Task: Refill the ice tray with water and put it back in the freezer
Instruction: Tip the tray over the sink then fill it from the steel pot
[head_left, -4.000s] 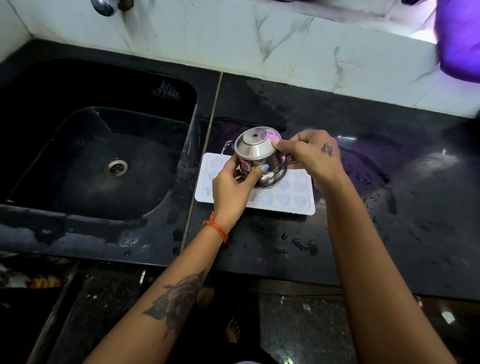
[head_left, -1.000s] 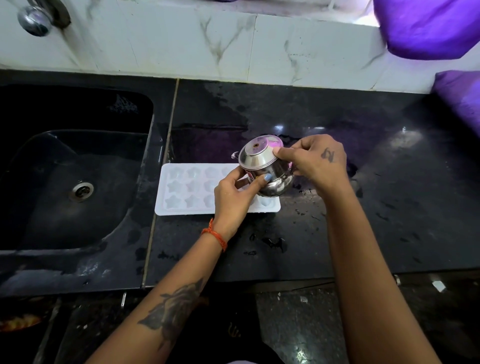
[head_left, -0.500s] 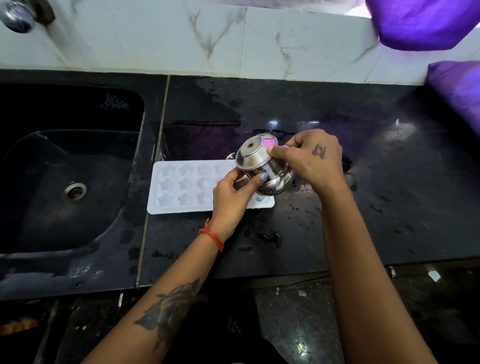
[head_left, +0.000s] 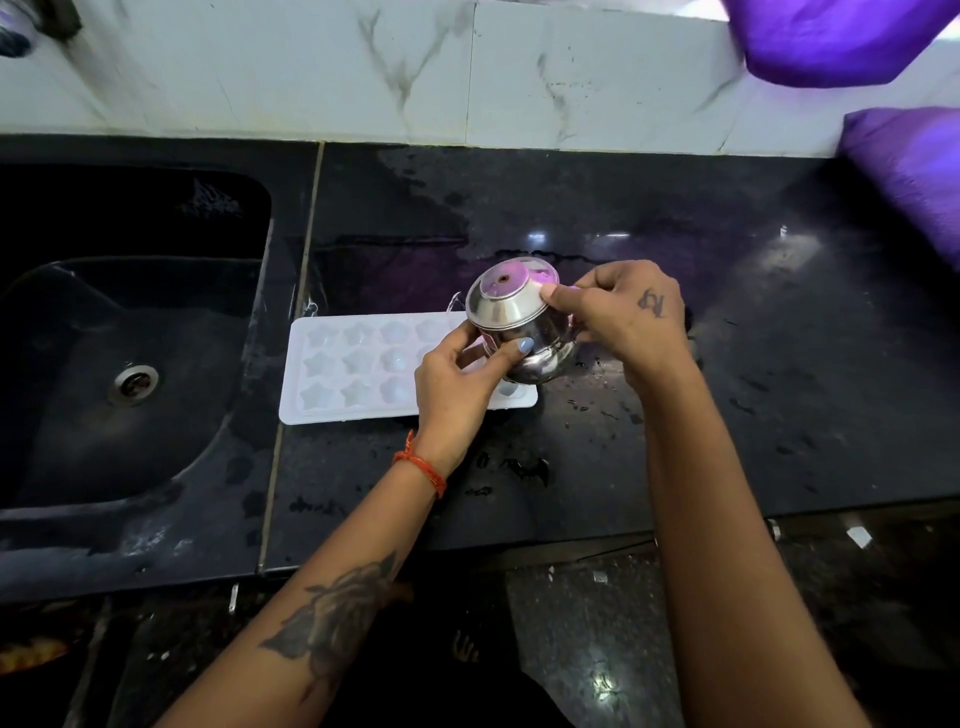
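A white ice tray (head_left: 358, 364) with star-shaped cells lies flat on the black counter (head_left: 727, 415), just right of the sink. Over its right end I hold a small steel pot (head_left: 511, 317), tipped far over so its base faces up and toward me. My left hand (head_left: 457, 384) grips the pot's lower side from the front. My right hand (head_left: 623, 317) grips its rim side from the right. The pot's mouth and the tray's right cells are hidden behind the pot and my hands.
A black sink (head_left: 130, 364) with a steel drain (head_left: 133, 383) lies to the left. A tap (head_left: 31, 26) sticks out of the white tiled wall (head_left: 363, 73). Purple cloth (head_left: 883, 104) hangs at the upper right. Water drops dot the counter near the tray.
The pot has moved from the tray's middle to its right end and has tipped further over. Both hands keep hold of it. The tray itself stays in place.
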